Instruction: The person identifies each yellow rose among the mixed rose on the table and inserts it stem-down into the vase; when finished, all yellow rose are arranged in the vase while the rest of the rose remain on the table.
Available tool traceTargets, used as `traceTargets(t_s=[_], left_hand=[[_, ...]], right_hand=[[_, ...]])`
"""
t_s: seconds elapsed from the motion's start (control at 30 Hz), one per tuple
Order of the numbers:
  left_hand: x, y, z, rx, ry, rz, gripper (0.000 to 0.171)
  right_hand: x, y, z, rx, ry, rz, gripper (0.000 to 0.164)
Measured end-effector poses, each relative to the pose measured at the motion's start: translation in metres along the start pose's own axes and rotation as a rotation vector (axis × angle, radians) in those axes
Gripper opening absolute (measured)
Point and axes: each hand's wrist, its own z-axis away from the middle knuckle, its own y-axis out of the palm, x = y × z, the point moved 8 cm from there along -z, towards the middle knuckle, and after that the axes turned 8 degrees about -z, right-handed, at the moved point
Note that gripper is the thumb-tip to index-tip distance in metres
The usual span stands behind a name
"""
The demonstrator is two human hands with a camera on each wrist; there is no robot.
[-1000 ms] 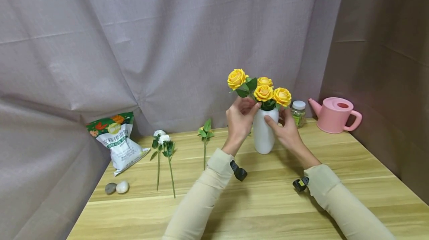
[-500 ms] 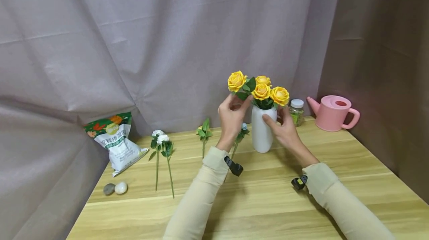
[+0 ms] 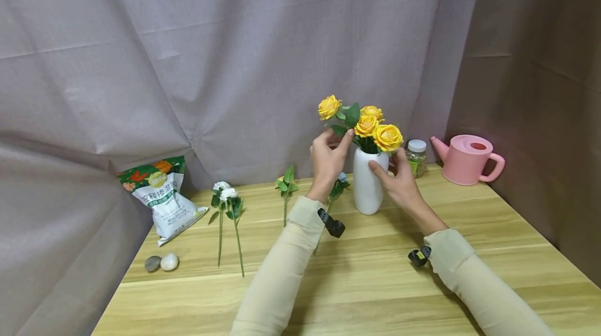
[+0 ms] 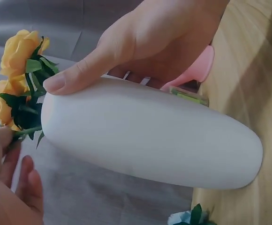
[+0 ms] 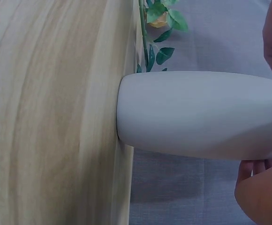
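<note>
A white vase (image 3: pixel 368 187) stands upright on the wooden table with yellow roses (image 3: pixel 387 139) in its mouth. My right hand (image 3: pixel 400 182) grips the vase's upper part, thumb on the front near the rim and fingers behind it. At the left of the vase mouth, my left hand (image 3: pixel 327 163) pinches a green stem (image 4: pixel 27 131) between thumb and fingers. The yellow rose (image 3: pixel 329 107) above that hand leans out to the left of the others, its leaves over the fingertips. In the right wrist view the vase base (image 5: pixel 131 110) sits on the tabletop.
White flowers (image 3: pixel 228 193), a leafy yellow-tinged stem (image 3: pixel 287 184) and a blue flower (image 3: pixel 341 178) lie left of the vase. Farther left are a fertilizer bag (image 3: pixel 164 203) and two stones (image 3: pixel 161 262). Behind right stand a lidded jar (image 3: pixel 416 158) and a pink watering can (image 3: pixel 468 160).
My left hand has drawn slightly left from the vase rim, uncovering the blue flower. The left rose leans out more, and the roses in the vase have shifted a little. The right hand stays on the vase.
</note>
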Motion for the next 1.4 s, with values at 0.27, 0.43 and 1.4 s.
traceTargets(t_s=[0.27,0.43,1.4], left_hand=[[0.004,0.01,0.003,0.066,-0.046,-0.058,0.027],[0.001,-0.002,-0.001,-0.026,-0.025,0.046,0.024],[-0.002,0.027,-0.009,0.228,-0.098,-0.119,0.014]], right_hand=[[0.003,0.003,0.004,0.009,-0.014,-0.009,0.057],[0.004,0.004,0.004,0.017,-0.018,-0.016,0.055],[-0.027,-0.004,-0.007,0.001,0.008,-0.014,0.051]])
